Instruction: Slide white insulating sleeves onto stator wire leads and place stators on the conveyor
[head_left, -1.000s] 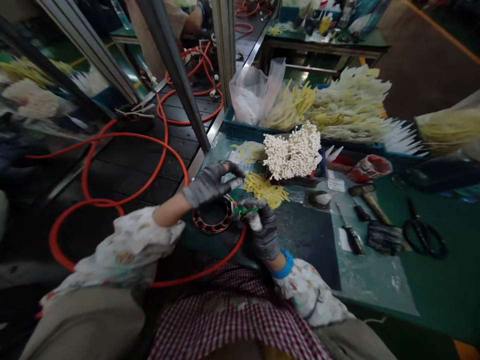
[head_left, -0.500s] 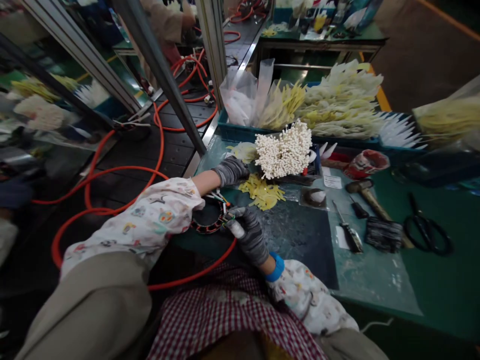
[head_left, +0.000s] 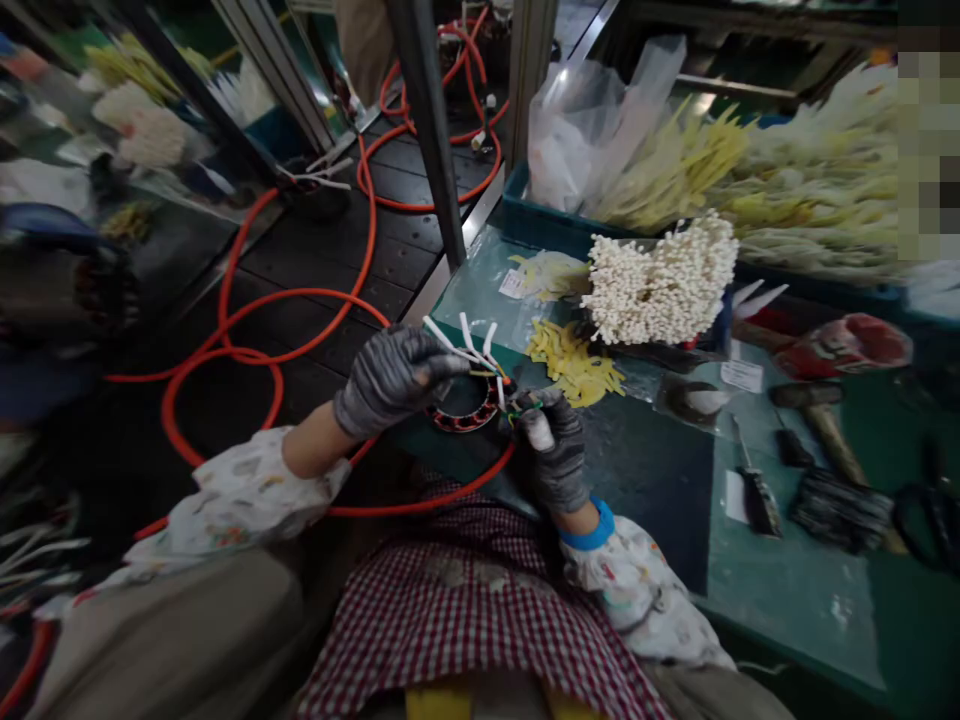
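Note:
A ring-shaped motor stator [head_left: 459,420] with reddish windings lies in front of me at the bench's near left edge. Several leads in white sleeves [head_left: 466,335] rise from its far side. My left hand [head_left: 394,378], in a grey glove, is closed, thumb against fingers, on a white-sleeved lead. At the stator's right side, my right hand [head_left: 559,450], gloved with white wrapping on the thumb, pinches thin green-and-dark wires; its fingertips partly hide them. Beyond the right hand lies a pile of yellow insulation strips [head_left: 576,365].
A thick bundle of white-tipped sticks [head_left: 660,280] sits behind the yellow strips. Farther back is a teal bin [head_left: 547,222] of pale strips and bags. A hammer [head_left: 829,425], a screwdriver [head_left: 757,490] and scissors [head_left: 930,510] lie right. An orange hose [head_left: 360,250] coils at left.
My left hand has come back from beside the yellow strips to the white-sleeved leads and closed there. The right hand stays at the stator's right side. The view has shifted.

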